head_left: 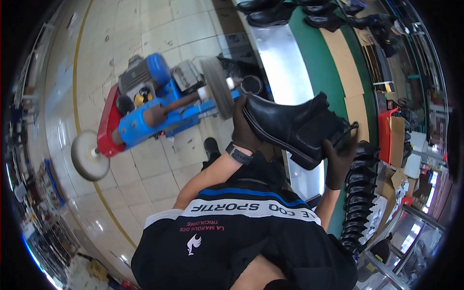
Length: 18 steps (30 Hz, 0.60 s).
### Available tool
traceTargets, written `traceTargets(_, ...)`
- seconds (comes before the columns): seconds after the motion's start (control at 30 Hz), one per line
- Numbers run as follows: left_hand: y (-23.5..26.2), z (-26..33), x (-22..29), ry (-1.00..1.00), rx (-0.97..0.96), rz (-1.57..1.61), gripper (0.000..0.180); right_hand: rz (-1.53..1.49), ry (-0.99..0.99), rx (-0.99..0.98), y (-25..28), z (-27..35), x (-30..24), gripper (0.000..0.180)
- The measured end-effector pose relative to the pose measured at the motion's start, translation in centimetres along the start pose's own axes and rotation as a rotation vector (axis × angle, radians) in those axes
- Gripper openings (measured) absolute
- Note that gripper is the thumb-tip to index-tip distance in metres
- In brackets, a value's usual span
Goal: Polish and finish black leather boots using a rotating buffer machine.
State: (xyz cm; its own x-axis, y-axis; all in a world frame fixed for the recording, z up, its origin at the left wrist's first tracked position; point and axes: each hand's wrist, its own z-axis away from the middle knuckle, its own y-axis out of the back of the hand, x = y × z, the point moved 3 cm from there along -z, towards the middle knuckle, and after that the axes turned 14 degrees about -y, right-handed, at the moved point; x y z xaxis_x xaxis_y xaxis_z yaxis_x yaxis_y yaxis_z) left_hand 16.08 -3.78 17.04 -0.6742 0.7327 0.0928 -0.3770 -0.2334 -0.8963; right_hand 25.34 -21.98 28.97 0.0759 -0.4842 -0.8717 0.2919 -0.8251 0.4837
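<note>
A black leather ankle boot [287, 121] with a dark stretch side panel and a thick heel is held up in front of me, its toe pointing left. My left hand [245, 126], in a dark brown glove, is closed around the toe end. At the heel and shaft end, my right hand [338, 162], gloved the same way, grips the boot from behind; some of its fingers are hidden. A pull loop [354, 126] sticks out near the right hand. Just left of the toe stands the grey wheel [217, 87] of a blue polishing machine [145, 121], apart from the boot.
A second pale wheel [91, 154] sits at the machine's left end. On the right runs a green bench [311, 63] with a metal edge [285, 63] and cardboard strips [342, 63]. Black shoes [270, 14] stand at its far end; a row of black footwear [360, 193] lines its near right.
</note>
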Motion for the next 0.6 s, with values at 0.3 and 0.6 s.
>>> traceTargets(0.3,13.1,-1.7,2.7,0.205,0.088,-0.088,0.064,-0.467,-0.917,-0.844,-7.8,6.2,9.9,0.05)
traceTargets(0.6,15.9,-5.7,4.4,0.155,0.198,-0.284,0.059,-0.895,-1.29,-0.932,-16.0,6.0,15.2,0.022)
